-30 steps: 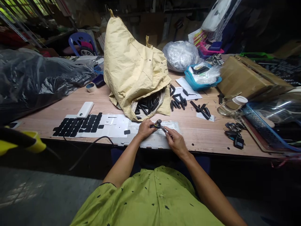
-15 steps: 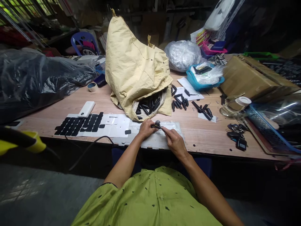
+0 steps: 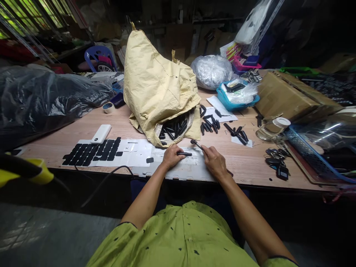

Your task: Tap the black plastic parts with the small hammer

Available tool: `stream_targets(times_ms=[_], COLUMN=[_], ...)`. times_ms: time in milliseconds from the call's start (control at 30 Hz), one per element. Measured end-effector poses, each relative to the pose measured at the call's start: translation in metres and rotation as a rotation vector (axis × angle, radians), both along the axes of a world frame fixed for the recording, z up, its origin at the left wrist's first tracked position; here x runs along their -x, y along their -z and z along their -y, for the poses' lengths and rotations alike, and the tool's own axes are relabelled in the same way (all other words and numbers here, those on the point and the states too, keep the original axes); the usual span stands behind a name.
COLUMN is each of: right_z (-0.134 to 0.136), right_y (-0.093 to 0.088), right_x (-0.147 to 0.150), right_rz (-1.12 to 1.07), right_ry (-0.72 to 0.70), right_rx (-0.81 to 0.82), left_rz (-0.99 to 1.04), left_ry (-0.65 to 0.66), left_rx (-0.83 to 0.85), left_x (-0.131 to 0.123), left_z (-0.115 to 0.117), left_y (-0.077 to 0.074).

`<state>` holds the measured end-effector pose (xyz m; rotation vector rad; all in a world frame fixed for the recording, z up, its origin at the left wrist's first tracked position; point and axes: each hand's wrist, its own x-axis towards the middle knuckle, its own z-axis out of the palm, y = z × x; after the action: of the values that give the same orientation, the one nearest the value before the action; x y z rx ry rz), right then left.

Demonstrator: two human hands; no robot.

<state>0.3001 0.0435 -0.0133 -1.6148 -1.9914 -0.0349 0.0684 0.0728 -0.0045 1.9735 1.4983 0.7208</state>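
Head: black piece [image 3: 184, 154] in left hand [image 3: 171, 157]

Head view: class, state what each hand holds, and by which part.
Left hand pinches one end of a small black strip; right hand pinches the near end of a round-headed black part.

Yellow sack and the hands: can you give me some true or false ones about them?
1. The yellow sack lies open with black parts in its mouth. True.
2. The left hand pinches a small black piece. True.
3. The right hand is empty. False: it holds a thin black stick with a round tip.
4. The blue tray stands right of the sack. True.
5. The white power bank sits in the blue tray. False: it lies at the top edge of the sheet of black pads, left of the sack.
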Motion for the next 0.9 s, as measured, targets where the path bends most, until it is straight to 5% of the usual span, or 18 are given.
stream_targets(times_ms=[167, 400, 500, 600, 733, 900], right_z=[-0.025, -0.024, -0.023, -0.023, -0.022, -0.022], right_y=[0.007, 0.016, 0.015, 0.014, 0.014, 0.013], right_x=[-0.015, -0.011, -0.009, -0.008, -0.007, -0.006], right_rz=[0.163, 0.125, 0.131, 0.131, 0.119, 0.122], right_ry=[-0.040, 0.000, 0.005, 0.016, 0.025, 0.025], right_rx=[-0.050, -0.064, -0.072, -0.082, -0.074, -0.066], left_rz=[-0.019, -0.027, 0.063, 0.131, 0.052, -0.161], left_ry=[-0.005, 0.036, 0.099, 0.348, 0.671, 0.351], left_rx=[0.007, -0.033, -0.050, 0.012, 0.261, 0.651], left_x=[0.000, 0.004, 0.000, -0.009, -0.020, -0.018], left_z=[0.003, 0.009, 0.037, 0.084, 0.131, 0.127], left_y=[-0.002, -0.009, -0.014, -0.012, 0.014, 0.066])
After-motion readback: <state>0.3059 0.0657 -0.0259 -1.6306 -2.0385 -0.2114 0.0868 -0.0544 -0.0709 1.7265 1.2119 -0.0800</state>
